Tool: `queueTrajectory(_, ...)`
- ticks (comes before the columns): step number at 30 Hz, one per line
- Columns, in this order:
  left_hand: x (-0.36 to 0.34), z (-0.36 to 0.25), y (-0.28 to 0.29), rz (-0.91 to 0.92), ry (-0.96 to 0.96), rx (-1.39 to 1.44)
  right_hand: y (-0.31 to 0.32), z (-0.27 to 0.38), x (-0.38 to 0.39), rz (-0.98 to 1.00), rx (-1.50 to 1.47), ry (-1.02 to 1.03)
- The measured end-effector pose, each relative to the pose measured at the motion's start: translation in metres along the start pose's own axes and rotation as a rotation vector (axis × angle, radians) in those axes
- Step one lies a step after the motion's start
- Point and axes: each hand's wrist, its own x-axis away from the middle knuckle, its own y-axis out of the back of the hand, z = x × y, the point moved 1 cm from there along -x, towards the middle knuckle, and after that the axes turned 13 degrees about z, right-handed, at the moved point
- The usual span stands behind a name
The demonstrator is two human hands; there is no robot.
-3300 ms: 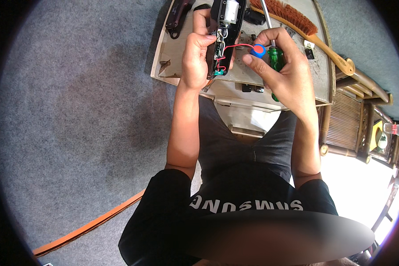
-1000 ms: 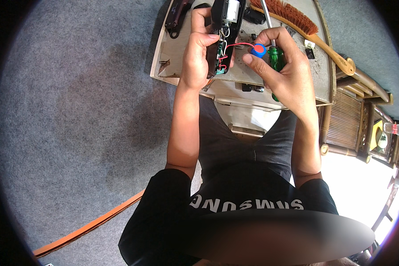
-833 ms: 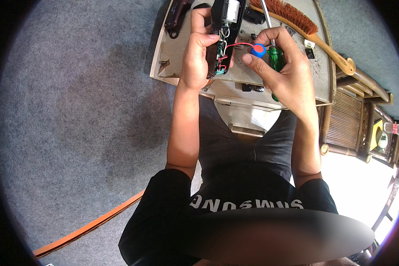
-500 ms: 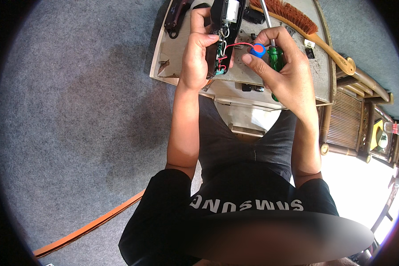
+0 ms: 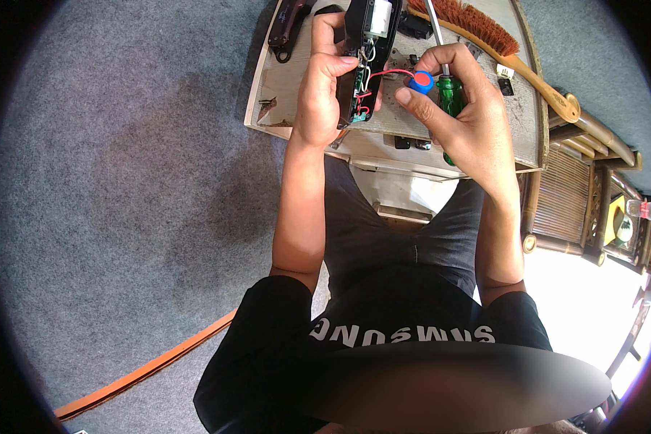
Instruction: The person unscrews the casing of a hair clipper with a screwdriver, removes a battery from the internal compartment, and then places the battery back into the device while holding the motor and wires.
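Observation:
My left hand [image 5: 320,90] grips an opened black handheld device, perhaps a hair clipper [image 5: 348,94], with its inside facing up. It contains a white cylinder like a motor [image 5: 378,18], a green circuit board and thin wires. A red wire runs from it to a blue cylindrical battery [image 5: 421,82] with a red end. That battery sits by the index finger and thumb of my right hand [image 5: 470,116]; whether both touch it is unclear. The same hand keeps a screwdriver [image 5: 450,98] with a green handle against its palm, its metal shaft pointing away from me.
On the wooden table [image 5: 286,108] lie a red-bristled brush [image 5: 535,83], a dark clipper-like device [image 5: 288,27] and small black parts [image 5: 414,27]. Bamboo furniture [image 5: 560,206] stands at the right. Grey carpet [image 5: 137,181] stretches across the left.
The black device has tilted very slightly in my left hand. My right hand, the battery and the screwdriver look unmoved.

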Motion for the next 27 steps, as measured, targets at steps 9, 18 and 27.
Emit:
queueTrajectory(9, 0.0000, -0.0007, -0.0011, -0.012, -0.005, -0.012, 0.0000, -0.0016, -0.0003, -0.003, 0.010, 0.007)
queueTrajectory(18, -0.0001, -0.0018, -0.0020, -0.020, 0.014, -0.029, 0.0004, -0.0008, -0.0001, -0.006, 0.015, 0.008)
queueTrajectory(27, -0.0003, -0.0012, -0.0010, 0.001, 0.006, -0.005, -0.0002, -0.0024, -0.0003, -0.005, -0.009, 0.015)
